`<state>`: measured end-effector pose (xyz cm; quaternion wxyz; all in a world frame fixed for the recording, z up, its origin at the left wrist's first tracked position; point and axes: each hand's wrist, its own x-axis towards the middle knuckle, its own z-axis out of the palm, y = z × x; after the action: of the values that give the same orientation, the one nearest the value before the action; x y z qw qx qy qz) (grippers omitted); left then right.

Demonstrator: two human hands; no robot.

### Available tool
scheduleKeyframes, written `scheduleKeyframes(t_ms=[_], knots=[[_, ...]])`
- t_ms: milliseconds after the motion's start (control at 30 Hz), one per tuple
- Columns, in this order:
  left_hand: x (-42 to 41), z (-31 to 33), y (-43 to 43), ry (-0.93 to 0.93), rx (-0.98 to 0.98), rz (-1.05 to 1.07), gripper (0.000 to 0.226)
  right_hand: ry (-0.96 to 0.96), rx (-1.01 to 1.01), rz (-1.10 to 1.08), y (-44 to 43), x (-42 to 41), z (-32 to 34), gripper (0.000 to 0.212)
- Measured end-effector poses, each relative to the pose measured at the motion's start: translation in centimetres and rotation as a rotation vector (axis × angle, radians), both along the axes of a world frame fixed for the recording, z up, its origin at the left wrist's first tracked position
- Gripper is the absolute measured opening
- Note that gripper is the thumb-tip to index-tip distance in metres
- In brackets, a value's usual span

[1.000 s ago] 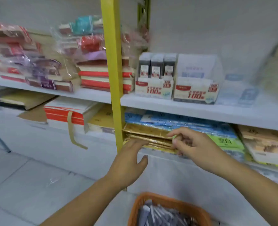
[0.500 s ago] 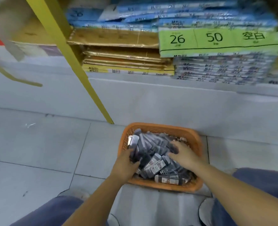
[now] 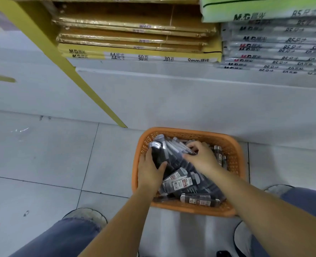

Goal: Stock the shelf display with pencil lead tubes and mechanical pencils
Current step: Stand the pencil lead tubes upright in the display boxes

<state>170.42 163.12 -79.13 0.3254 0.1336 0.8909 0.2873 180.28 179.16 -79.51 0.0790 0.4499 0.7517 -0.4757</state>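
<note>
- The left hand (image 3: 149,170) is curled round a dark bundle of pencil lead tubes (image 3: 159,154) at the basket's 9 o'clock side, thumb laid across the front of the bundle
- The right hand (image 3: 202,159) reaches toward the basket's 12 o'clock side, fingers bent down into the pile and fingertips pinching one of the loose tubes (image 3: 181,180); which one is hard to tell
- The tubes fill the orange basket (image 3: 231,145), which stands on the tiled floor (image 3: 42,154) against the shelf base
- At 10 o'clock from the basket a yellow post (image 3: 83,84) slants upward
- At 12 o'clock the lowest shelf (image 3: 172,71) carries gold-wrapped packs (image 3: 131,32), with grey paper packs (image 3: 275,51) at 1 o'clock
</note>
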Motion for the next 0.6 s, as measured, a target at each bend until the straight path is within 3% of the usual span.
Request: scheduleKeyframes(t_ms=[200,333,467,600], knots=[[-0.6,-0.8,1.8,-0.048,0.013,0.081,0.071,0.003,-0.075,-0.095,1.5,2.1,0.4,0.030],[-1.1,-1.1,2.0,-0.075,-0.013,0.060,0.055,-0.077,-0.178,-0.038,1.8,2.5,0.9,0.043],[-1.6,-1.0,2.0,-0.044,-0.061,-0.058,0.040,-0.108,-0.087,0.035,1.5,1.6,0.6,0.031],[-1.3,-0.5,1.7,-0.028,-0.013,-0.066,0.028,-0.048,-0.082,-0.079,1.7,2.6,1.1,0.023]])
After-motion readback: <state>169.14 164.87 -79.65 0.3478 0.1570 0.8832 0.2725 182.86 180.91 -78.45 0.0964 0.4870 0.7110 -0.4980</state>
